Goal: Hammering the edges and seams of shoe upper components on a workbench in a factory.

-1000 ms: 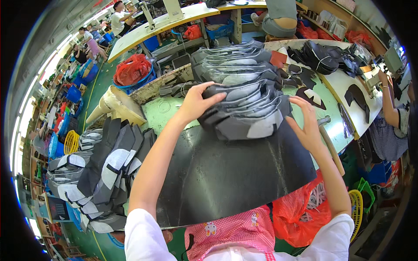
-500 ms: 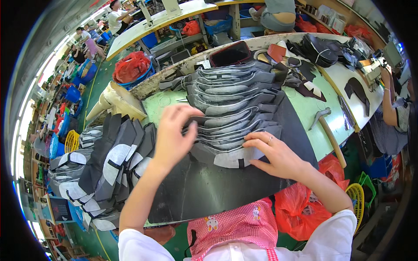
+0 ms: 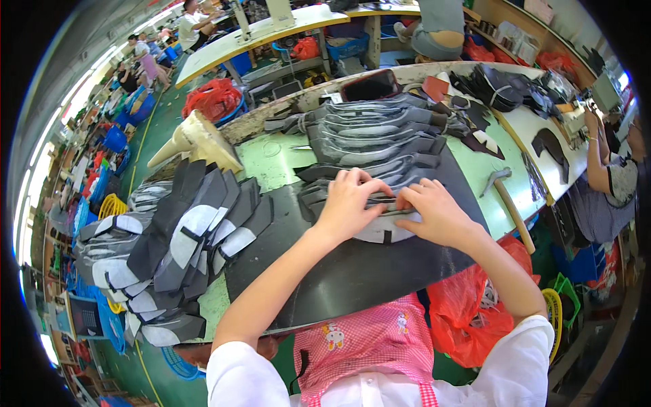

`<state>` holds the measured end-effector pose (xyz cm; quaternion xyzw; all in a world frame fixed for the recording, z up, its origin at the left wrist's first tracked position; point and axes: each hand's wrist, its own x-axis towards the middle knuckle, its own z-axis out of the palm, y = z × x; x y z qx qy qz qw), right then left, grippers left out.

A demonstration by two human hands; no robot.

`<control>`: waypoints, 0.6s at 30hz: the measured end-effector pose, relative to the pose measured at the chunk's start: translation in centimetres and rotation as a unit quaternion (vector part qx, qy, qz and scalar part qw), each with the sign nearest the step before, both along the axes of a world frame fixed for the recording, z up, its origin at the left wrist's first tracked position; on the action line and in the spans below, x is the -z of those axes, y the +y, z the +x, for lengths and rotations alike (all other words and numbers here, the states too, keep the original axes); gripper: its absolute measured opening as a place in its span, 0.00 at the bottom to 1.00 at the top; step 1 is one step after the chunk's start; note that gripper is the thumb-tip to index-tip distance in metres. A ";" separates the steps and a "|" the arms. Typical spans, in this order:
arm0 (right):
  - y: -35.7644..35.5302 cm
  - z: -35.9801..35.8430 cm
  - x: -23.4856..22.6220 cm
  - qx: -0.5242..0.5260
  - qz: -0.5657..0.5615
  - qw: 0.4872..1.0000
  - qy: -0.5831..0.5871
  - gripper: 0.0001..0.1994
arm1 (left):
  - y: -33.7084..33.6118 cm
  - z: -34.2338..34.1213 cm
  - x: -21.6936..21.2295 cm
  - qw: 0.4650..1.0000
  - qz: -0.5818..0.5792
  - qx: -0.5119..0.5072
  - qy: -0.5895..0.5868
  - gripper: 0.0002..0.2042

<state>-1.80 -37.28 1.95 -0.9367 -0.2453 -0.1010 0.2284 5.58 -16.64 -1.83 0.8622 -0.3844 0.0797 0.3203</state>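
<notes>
A row of overlapping grey and black curved shoe-upper pieces [image 3: 369, 139] runs away from me on the dark cutting-board-like sheet [image 3: 325, 278]. At the near end lies a shoe-upper piece [image 3: 369, 234] with a pale patch and a small black tab. My left hand [image 3: 349, 207] is bent over its upper edge, thumb and fingers closing on the grey material. Close beside it, my right hand [image 3: 437, 214] pinches the same edge from the right. The fingertips partly hide the edge they hold.
Left of the sheet is a heap of similar pieces [image 3: 183, 247], below a cream shoe-last-like form [image 3: 196, 146]. A hammer [image 3: 510, 203] lies on the right. Beyond the row sits a dark phone-like device [image 3: 369, 86]. Red plastic bags [image 3: 468, 319] hang by the near edge. Another person's arm [image 3: 597, 152] is at far right.
My left hand has come down and right from the air onto the nearest piece. My right hand has shifted slightly up and closed its fingers on the edge. The view has shifted slightly.
</notes>
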 end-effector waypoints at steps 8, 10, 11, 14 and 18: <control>9.2 -11.2 -2.5 -0.288 0.114 0.920 0.238 0.09 | -0.4 1.0 0.2 0.999 0.018 0.026 0.016 0.14; 8.1 -11.0 -3.1 -0.296 0.069 0.912 0.277 0.12 | 0.8 -0.1 -0.4 0.999 -0.014 0.036 0.017 0.16; 7.2 -10.1 -3.1 -0.236 0.089 0.916 0.311 0.13 | 1.6 -1.0 -0.9 0.997 -0.048 0.053 0.018 0.19; 4.2 -8.2 -1.9 -0.077 0.185 0.887 0.417 0.13 | 6.0 -4.8 -4.5 0.953 0.028 0.232 0.192 0.24; 2.9 -8.6 -1.8 -0.060 0.267 0.847 0.456 0.12 | 8.8 -9.7 -5.7 0.881 0.168 0.218 0.386 0.17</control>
